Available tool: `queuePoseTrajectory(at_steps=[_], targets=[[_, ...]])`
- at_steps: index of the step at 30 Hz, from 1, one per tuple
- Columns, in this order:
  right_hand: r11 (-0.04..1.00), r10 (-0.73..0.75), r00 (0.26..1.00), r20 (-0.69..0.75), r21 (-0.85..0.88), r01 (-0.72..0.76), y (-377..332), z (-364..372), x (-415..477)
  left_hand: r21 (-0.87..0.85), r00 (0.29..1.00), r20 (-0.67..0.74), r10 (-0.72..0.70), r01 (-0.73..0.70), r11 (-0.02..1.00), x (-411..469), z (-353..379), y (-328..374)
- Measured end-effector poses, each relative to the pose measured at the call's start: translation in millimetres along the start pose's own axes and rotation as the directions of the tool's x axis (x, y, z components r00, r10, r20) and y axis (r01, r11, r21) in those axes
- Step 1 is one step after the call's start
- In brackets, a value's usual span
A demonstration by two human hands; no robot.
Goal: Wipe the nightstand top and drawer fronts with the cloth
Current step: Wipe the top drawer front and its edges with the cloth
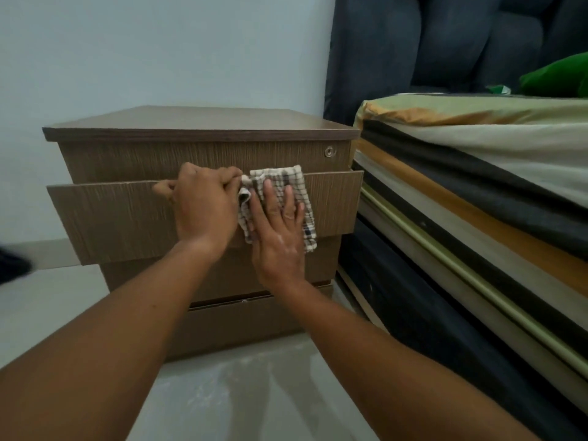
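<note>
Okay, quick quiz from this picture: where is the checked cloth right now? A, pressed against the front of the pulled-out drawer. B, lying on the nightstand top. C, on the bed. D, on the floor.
A: the right hand presses the checked cloth flat against the front of the pulled-out drawer, while the left hand curls over that drawer's top edge.

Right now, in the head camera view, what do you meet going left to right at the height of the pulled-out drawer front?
Pale wall → pulled-out drawer front → left hand gripping its top edge → checked cloth under the flat right hand → striped bedding on the bed.
</note>
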State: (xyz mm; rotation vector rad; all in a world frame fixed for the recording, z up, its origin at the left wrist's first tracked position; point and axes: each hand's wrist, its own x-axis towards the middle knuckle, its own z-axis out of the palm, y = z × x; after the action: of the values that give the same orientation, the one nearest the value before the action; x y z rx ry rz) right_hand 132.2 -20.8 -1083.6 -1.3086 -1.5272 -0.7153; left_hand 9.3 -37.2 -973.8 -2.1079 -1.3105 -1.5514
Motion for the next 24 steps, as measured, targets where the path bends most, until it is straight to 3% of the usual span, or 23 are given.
queuePoseTrajectory(at_steps=[4, 6, 11, 15, 18, 20, 22, 24], targets=[[0.966, -0.220, 0.968, 0.117, -0.111, 0.233, 3.0, 22.5, -42.0, -0.091, 0.998, -0.023, -0.060, 0.057, 0.994, -0.9, -4.2, -22.0], [0.951, -0.217, 0.965, 0.150, -0.190, 0.243, 26.3, 14.8, -57.4, -0.120, 0.997, -0.024, -0.071, 0.068, 0.990, -8.8, -0.6, -19.4], [0.958, 0.066, 0.996, 0.053, -0.282, -0.048, 54.7, -24.1, -30.4, -0.138, 0.994, -0.019, -0.109, 0.106, 0.985, -18.6, 2.9, -3.5], [0.953, 0.238, 0.957, -0.165, -0.150, -0.263, 38.9, -40.8, 28.4, -0.191, 0.993, -0.009, -0.122, 0.118, 0.975, -14.9, 2.0, -3.2], [0.904, 0.390, 0.865, -0.314, -0.045, -0.424, 32.4, -43.8, 45.1, -0.183, 0.991, 0.010, -0.135, 0.134, 0.974, -17.8, 4.1, -11.7], [0.831, 0.540, 0.742, -0.397, 0.109, -0.546, 29.8, -45.1, 43.9, -0.188, 0.990, 0.014, -0.138, 0.138, 0.972, -21.0, 3.7, -14.7], [0.695, 0.714, 0.575, -0.401, 0.302, -0.653, 31.4, -45.0, 33.3, -0.184, 0.991, 0.019, -0.133, 0.134, 0.974, -24.7, 4.2, -15.6], [0.587, 0.809, 0.483, -0.337, 0.410, -0.698, 34.4, -45.3, 11.0, -0.166, 0.991, 0.031, -0.131, 0.134, 0.977, -30.7, 7.6, -16.1]])
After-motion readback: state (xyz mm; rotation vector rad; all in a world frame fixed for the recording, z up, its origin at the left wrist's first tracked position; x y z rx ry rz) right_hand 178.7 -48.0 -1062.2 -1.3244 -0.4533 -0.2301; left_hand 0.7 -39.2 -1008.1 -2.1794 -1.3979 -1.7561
